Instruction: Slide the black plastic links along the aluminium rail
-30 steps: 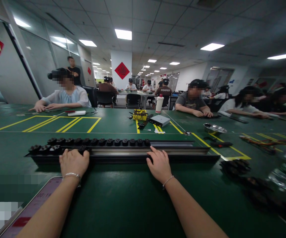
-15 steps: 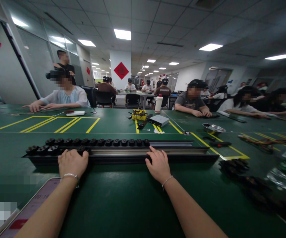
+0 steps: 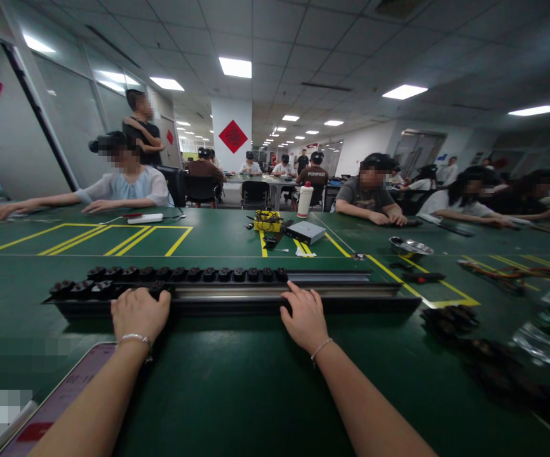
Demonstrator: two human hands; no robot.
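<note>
Table (image 3: 237, 381): green-matted and marked with yellow lines. Other persons are seated along its far edge.

Rail (image 3: 351, 289): a long black and silver channel, laid flat across the middle of the table, close to the near edge. Change: none is seen against the pictures of half a second and a second ago, and both ends are found at the same yellow marks. The rail is judged to be steadied in place, not slid. Long axis: left to right, parallel to the near edge. The filled end is pointed at the left edge, the bare end at the right edge.

Person opposite (image 3: 122, 184): seated at the far left. One arm is now stretched out toward the left edge, where earlier it was drawn in.

Row of black knobs (image 3: 184, 273): seated in the rail's far groove, from its left end to about its middle.

Phone (image 3: 60, 400): laid at the near left corner.

Loose black parts (image 3: 451, 317): heaped near the rail's right end.

Right hand (image 3: 306, 317): laid on the rail's middle, fingers together and flat on top. Unmoved.

Left hand (image 3: 139, 312): set on the rail's left part, fingers bent over its near side. The tips are hidden, so a grip cannot be told. Unmoved.
</note>
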